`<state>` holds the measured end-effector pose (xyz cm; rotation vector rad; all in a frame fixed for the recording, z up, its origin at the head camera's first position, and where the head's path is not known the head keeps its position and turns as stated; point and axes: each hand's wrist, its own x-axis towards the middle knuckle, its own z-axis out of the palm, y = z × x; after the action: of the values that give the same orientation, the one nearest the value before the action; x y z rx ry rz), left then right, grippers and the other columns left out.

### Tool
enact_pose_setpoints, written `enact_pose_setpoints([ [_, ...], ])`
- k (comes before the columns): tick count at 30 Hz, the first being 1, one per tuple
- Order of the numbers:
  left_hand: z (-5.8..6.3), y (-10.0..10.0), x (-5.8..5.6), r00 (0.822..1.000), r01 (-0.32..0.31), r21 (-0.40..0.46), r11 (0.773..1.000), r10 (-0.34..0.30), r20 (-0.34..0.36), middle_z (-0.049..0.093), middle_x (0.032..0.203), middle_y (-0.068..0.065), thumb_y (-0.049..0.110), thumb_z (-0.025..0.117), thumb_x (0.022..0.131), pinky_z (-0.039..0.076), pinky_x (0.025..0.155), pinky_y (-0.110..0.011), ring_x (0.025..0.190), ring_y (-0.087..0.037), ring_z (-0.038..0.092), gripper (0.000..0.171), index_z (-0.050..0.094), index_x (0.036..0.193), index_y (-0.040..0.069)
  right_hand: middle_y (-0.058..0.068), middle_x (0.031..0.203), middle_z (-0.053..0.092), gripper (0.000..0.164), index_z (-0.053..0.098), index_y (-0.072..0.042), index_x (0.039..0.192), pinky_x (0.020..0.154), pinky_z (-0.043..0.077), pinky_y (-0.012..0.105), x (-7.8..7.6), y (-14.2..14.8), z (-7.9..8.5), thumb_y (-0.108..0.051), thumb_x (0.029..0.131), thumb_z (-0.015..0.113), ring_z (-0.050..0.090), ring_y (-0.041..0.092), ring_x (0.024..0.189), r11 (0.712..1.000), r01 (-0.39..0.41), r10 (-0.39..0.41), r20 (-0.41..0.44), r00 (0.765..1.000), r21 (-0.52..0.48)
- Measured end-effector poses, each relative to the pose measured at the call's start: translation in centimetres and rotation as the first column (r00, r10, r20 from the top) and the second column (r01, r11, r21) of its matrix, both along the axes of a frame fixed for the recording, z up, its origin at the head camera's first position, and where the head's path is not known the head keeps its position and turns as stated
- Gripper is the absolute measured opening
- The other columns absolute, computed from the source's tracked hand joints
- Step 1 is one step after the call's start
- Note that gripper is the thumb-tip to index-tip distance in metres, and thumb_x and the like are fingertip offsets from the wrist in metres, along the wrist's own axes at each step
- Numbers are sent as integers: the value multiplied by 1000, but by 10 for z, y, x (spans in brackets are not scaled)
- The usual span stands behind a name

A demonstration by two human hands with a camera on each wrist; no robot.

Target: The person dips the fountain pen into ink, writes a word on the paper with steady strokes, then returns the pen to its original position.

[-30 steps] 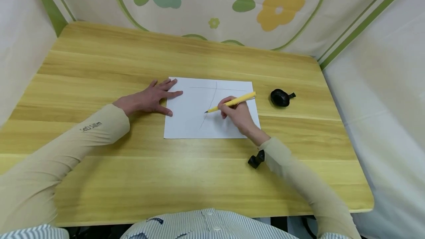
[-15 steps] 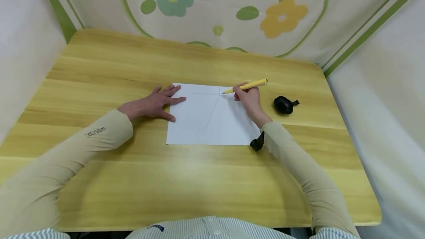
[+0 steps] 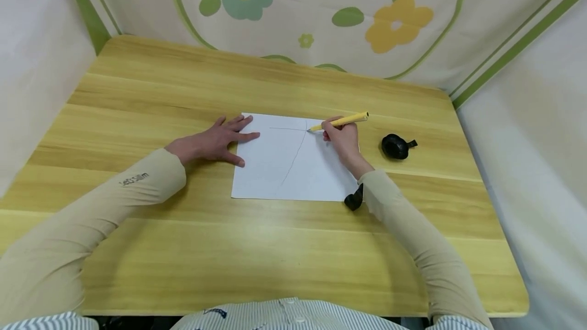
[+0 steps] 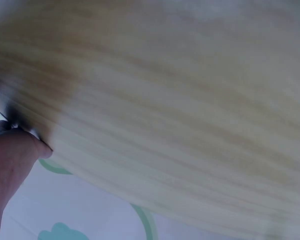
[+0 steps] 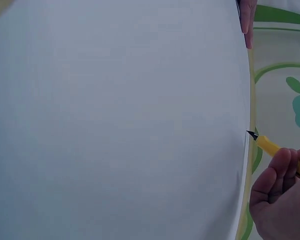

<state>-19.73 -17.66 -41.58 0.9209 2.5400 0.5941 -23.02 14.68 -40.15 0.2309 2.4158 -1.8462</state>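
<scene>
A white sheet of paper (image 3: 270,177) lies on the wooden table, bearing a thin near-horizontal line and a slanting line that cross near its top. On its left edge rests my left hand (image 3: 213,141), fingers straight and spread. My right hand (image 3: 344,141) pinches a yellow pen (image 3: 350,118) over the upper right part. The pen's dark pointed tip is at the crossing of the lines; whether it touches the paper I cannot tell. Part of my left hand (image 4: 12,160) shows in the left wrist view, and the yellow pen (image 5: 269,146) in the right wrist view.
A small round black object with a short tab (image 3: 395,146) lies right of the paper. Another black piece (image 3: 354,200) sits at my right cuff. Behind the wooden table (image 3: 275,253) hangs a flowered curtain (image 3: 293,9); white fabric flanks both sides.
My right hand has moved the pen from midway along the slanting line up and right to the crossing. Over the last half second it shifted little. My left hand stays on the paper.
</scene>
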Motion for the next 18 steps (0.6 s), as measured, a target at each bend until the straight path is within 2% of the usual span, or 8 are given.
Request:
enact_pose_setpoints([
  [6,2,1,1,1000,-2,-1,1000,2,1,2,159,-19,44,72,80,-2,111,-65,147,-40,-1,83,33,148,15,0,73,60,13,62,-5,95,61,52,19,2,1,-2,-16,89,64,58,6,62,999,-16,16,-8,1000,34],
  [13,4,0,2,1000,-7,-1,1000,7,9,1,160,-19,42,72,80,-3,111,-65,147,-40,-1,82,33,148,15,4,76,62,16,62,-5,97,63,52,21,3,0,-2,-18,89,64,59,6,63,998,-26,26,0,1000,49],
  [18,3,-1,1,1000,-4,-5,1000,4,2,1,159,-19,43,71,80,-3,111,-65,147,-40,-1,83,33,148,15,1,74,61,17,62,-4,98,63,52,21,4,0,-1,-19,89,63,59,6,63,996,-34,33,10,999,78],
])
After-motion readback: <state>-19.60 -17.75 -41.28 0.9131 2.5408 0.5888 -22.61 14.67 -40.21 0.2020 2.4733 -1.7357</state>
